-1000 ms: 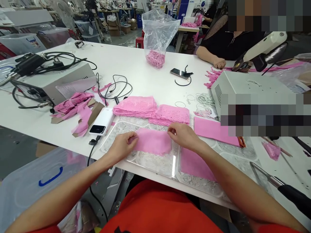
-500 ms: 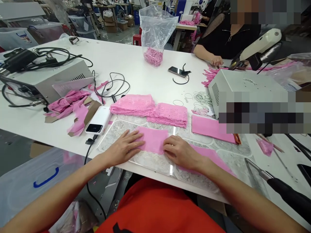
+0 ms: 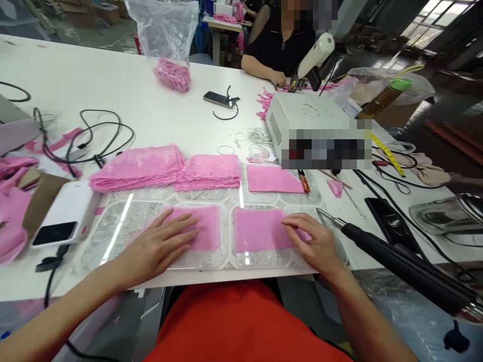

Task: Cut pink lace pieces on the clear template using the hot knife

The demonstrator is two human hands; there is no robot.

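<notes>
My left hand [image 3: 156, 246] lies flat, fingers spread, on a pink fabric piece [image 3: 207, 229] on the patterned clear mat [image 3: 222, 259]. To its right lies a second pink fabric piece [image 3: 258, 231]. My right hand [image 3: 313, 244] is at that piece's right edge, thumb and forefinger closed on it; some pink fabric shows under the palm. Behind the hands are two stacks of pink lace fabric, a left stack [image 3: 138, 168] and a right stack [image 3: 209, 171]. Farther right sits a flat pink fabric stack [image 3: 273, 179], with orange-handled snips [image 3: 304, 182] beside it.
A black-handled hot tool [image 3: 403, 266] points in from the right, near my right forearm. A grey metal box [image 3: 317, 113] stands behind it. At left are a white power bank [image 3: 70, 216] and black cables [image 3: 101, 136]. A co-worker's hand [image 3: 278, 78] rests across the table.
The view has turned to the right. My right hand has moved from the left fabric piece to the right edge of the other one. My left hand now covers more of the left piece.
</notes>
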